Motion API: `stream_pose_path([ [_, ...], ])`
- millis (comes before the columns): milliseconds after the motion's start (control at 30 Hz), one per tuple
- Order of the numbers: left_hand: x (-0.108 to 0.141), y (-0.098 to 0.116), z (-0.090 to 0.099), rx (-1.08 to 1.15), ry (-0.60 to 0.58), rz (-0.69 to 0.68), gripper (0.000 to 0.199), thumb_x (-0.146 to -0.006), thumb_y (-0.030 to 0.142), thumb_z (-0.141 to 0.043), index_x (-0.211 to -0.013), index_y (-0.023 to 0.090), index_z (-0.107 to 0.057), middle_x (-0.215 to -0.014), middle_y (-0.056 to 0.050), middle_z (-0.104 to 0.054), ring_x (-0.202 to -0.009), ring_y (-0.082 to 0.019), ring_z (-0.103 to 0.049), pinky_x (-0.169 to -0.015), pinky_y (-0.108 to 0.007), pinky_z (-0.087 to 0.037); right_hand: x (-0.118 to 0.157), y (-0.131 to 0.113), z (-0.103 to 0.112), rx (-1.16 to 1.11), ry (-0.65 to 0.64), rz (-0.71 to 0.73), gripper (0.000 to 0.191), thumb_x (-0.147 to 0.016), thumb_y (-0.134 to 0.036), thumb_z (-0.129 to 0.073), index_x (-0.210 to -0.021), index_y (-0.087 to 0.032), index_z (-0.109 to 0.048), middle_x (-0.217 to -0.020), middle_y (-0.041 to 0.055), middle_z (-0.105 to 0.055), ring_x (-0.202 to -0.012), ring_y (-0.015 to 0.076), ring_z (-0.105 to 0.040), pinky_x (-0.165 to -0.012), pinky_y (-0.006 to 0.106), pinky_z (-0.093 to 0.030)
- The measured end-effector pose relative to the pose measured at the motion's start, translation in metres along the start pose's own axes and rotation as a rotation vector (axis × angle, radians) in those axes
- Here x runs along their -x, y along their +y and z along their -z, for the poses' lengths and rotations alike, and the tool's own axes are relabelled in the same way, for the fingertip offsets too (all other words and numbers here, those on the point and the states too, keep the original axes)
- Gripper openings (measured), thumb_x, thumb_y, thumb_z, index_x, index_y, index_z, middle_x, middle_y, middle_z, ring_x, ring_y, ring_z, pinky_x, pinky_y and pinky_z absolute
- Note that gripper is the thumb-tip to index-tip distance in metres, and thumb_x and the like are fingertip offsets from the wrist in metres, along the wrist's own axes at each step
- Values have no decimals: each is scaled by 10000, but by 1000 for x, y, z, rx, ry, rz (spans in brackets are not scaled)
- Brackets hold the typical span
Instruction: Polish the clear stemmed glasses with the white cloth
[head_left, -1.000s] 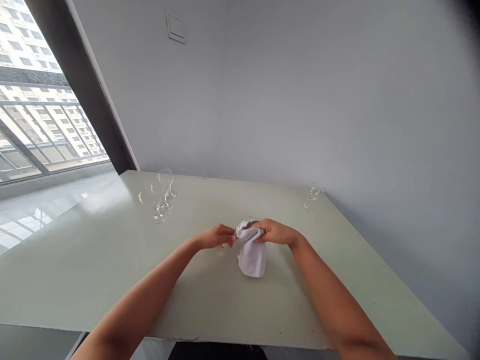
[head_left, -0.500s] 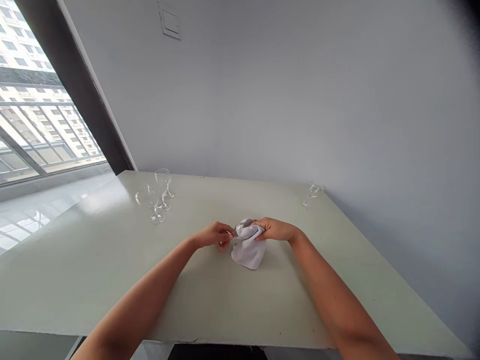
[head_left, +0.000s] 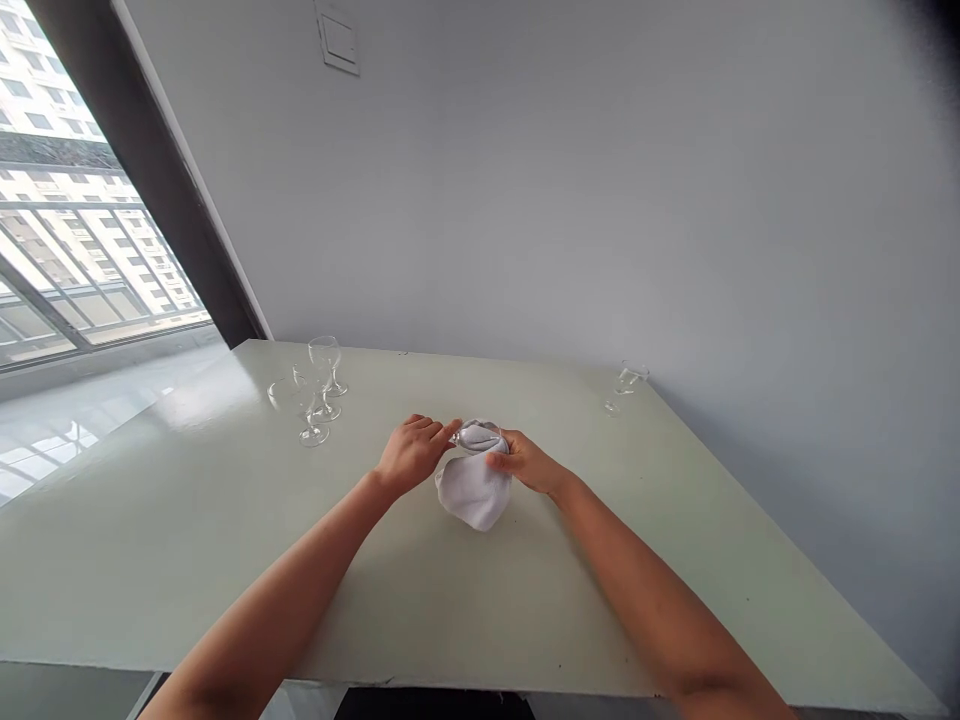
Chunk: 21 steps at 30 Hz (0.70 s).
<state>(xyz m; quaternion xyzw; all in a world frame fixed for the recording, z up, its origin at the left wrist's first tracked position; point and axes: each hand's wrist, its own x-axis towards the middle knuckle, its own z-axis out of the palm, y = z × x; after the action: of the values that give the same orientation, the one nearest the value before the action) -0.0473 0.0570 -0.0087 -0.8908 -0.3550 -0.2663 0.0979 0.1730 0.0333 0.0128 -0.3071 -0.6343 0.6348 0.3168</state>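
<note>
Over the middle of the table, my left hand (head_left: 417, 452) grips a clear wine glass (head_left: 475, 437) by its stem end, and the glass lies on its side with the bowl to the right. My right hand (head_left: 526, 462) is closed on a white cloth (head_left: 475, 492) at the rim of the bowl. Part of the cloth is tucked inside the glass, and the rest hangs down below it. The foot of the glass is hidden behind my left fingers.
Several clear stemmed glasses (head_left: 325, 355) stand together at the back left of the pale table (head_left: 420, 600). Another stemmed glass (head_left: 630, 378) is near the back right corner. A grey wall (head_left: 637, 200) borders the table behind and to the right.
Both hands have moved slightly away from me and to the left with the glass and cloth. My left hand has turned so its back faces up.
</note>
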Motion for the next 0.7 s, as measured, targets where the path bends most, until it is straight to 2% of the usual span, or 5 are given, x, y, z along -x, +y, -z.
stream_pose_path([
  [133,0,-2,4,247,-144,86,300,-858,311,-428,-1113,221,-556,-658,-24,-598,-643,-149,-547,-658,-280,-366,4,-10,2,365,-41,-27,436,-726,-297,-624,-1152,-224,-574,-1035,29,-616,-940,193,-546,-791,302,-421],
  [333,-4,2,13,1081,-652,351,343,-788,464,-475,-877,169,-625,-562,17,-485,-504,-89,-411,-503,-219,-326,17,-29,16,754,-79,-17,294,-761,-234,-535,-1031,-258,-648,-968,-9,-655,-879,181,-578,-737,275,-429],
  [433,-8,4,19,1266,-657,387,384,-767,472,-497,-918,139,-616,-554,21,-464,-505,-79,-378,-517,-227,-332,25,-41,23,935,5,73,266,-793,-199,-469,-955,-280,-663,-906,-26,-661,-819,159,-574,-689,257,-425],
  [533,-9,6,18,1103,-584,507,390,-775,455,-481,-994,157,-604,-579,10,-509,-512,-88,-409,-511,-226,-335,31,-51,31,1167,201,119,324,-788,-115,-418,-918,-285,-661,-870,-20,-664,-814,168,-562,-693,275,-423],
  [700,-9,12,5,374,-436,678,314,-801,354,-439,-1047,231,-589,-698,-12,-630,-615,-132,-540,-550,-233,-347,22,-47,18,1503,583,321,341,-814,-181,-475,-1137,-216,-578,-1111,74,-611,-1103,288,-441,-935,453,-317],
])
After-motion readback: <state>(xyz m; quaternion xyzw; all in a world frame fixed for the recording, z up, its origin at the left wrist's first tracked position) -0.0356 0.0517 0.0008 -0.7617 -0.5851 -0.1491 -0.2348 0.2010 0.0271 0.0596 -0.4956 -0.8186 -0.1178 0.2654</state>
